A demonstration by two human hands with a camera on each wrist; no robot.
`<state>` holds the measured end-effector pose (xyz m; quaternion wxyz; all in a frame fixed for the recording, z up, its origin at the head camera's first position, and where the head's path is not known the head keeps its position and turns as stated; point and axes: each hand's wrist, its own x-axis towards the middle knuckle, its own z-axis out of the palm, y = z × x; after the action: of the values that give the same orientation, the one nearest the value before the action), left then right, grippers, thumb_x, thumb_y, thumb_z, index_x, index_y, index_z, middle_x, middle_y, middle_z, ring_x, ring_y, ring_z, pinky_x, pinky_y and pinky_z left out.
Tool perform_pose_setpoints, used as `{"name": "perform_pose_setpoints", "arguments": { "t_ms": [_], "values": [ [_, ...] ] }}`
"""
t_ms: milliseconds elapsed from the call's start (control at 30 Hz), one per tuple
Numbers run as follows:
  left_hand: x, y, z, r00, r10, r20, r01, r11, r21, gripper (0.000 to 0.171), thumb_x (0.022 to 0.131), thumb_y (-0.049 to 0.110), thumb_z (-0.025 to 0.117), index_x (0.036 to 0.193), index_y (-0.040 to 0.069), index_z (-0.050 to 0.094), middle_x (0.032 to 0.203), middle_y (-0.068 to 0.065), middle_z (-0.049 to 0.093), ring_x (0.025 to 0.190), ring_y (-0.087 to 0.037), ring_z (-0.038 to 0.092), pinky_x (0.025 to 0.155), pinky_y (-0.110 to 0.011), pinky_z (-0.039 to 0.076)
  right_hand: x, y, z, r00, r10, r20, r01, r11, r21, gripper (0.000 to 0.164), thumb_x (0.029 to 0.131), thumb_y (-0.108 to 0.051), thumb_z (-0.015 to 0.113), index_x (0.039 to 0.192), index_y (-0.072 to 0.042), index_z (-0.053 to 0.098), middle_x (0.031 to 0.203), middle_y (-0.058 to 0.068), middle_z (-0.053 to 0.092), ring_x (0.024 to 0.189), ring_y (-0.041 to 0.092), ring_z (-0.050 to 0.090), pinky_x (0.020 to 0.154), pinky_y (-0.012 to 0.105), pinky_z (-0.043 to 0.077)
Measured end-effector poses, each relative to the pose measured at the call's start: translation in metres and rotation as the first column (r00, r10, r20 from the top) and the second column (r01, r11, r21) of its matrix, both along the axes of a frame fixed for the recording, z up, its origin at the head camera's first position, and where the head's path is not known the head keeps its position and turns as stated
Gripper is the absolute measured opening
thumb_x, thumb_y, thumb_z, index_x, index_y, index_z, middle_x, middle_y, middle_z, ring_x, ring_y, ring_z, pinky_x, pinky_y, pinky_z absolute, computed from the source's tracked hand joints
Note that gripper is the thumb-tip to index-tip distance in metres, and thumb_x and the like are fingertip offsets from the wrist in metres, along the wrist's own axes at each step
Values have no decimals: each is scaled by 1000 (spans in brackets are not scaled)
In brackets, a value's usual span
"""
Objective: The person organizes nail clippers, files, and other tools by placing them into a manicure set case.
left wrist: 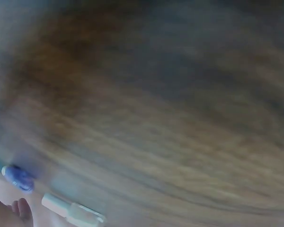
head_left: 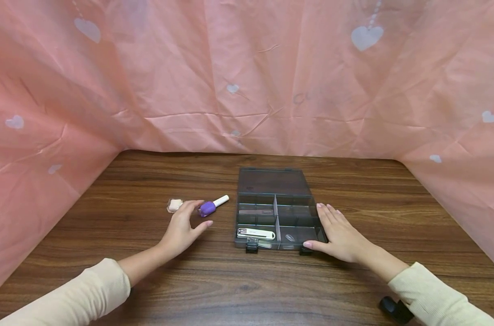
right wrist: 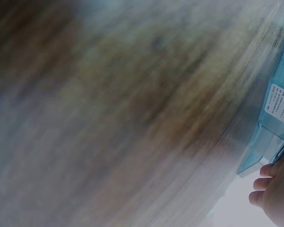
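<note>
My left hand (head_left: 185,226) is beside a purple nail polish bottle (head_left: 207,208) with a white cap, lying on its side. Its fingertips come right up to the bottle, and the thumb is spread away from it. Behind these fingers lies a second, pale cream bottle (head_left: 175,205), partly covered by them. Both bottles (left wrist: 19,178) also show low in the left wrist view. My right hand (head_left: 345,233) rests along the right edge of a dark translucent divided case (head_left: 278,244), fingers straight, thumb at its front corner. The case's lid (head_left: 271,180) lies back, opened.
Inside the case are a white nail clipper (head_left: 256,233), a thin flat strip (head_left: 256,212) and a small clear piece (head_left: 289,237). A black object (head_left: 394,310) sits by the right sleeve. Pink curtain (head_left: 247,90) encloses the wooden table (head_left: 190,290) at back and sides.
</note>
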<state>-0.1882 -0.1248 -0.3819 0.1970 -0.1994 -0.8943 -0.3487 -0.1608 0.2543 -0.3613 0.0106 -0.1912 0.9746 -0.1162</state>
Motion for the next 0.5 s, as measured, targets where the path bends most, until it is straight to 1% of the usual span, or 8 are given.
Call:
{"name": "perform_pose_setpoints", "arguments": {
  "t_ms": [133,233,267,367,400,500],
  "values": [
    [1,-2,-3,997,40,64,-41,999,5,51,75,11,76,116,-11,54,109,-24,58,101,-37,58,88,-46,48,0,0,0,1000,1,-1,-1,1000,3,102,81,-61,56,141,13,19,148,31,21,137,46,17,110,57,17],
    [1,-2,-5,994,58,89,-60,998,21,50,76,10,75,116,-12,54,110,-25,58,102,-38,57,89,-47,48,0,0,0,1000,3,-5,-3,1000,4,102,81,-61,56,141,13,19,148,31,21,137,46,18,110,57,17],
    [0,-3,-7,994,64,91,-67,997,31,50,76,9,75,115,-12,54,109,-25,58,101,-38,57,89,-47,48,0,0,0,1000,4,-6,-4,1000,5,102,82,-61,56,141,13,19,148,31,21,137,46,18,110,57,17],
    [-2,-4,-13,995,73,67,-77,996,54,47,76,11,74,111,-13,55,105,-26,58,96,-39,58,84,-49,48,0,0,0,1000,4,-2,-4,1000,4,102,82,-60,56,141,13,19,148,31,21,137,46,18,110,57,17],
    [-8,-8,-23,997,69,41,-72,995,65,47,77,16,74,111,-11,56,105,-25,59,95,-36,58,84,-45,49,0,0,0,1000,4,1,-4,1000,4,102,82,-60,56,141,13,18,148,30,21,137,46,17,110,57,17],
    [-9,-8,-26,997,71,30,-73,995,69,48,78,21,73,109,-11,57,103,-25,59,92,-36,57,81,-45,48,0,0,0,1000,4,3,-4,1000,4,102,82,-60,56,141,13,18,148,30,21,137,46,17,110,57,17]
  ]
}}
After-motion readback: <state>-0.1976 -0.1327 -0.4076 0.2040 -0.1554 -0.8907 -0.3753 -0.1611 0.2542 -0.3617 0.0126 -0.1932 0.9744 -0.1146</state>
